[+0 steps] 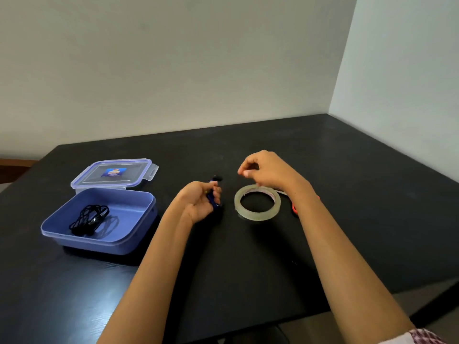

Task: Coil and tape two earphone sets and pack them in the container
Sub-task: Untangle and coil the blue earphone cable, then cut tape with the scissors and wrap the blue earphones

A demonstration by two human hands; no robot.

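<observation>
A blue earphone bundle [213, 197] is gripped in the left hand [198, 204] beside the tape roll [257, 202]; above the roll, the right hand [269, 173] is held with fingertips pinched, contents unclear.

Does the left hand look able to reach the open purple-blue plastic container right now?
Probably yes. The purple-blue plastic container sits open to the left of the left hand, its clear lid off behind it, nothing between them. That hand grips a blue coiled earphone set, though.
</observation>
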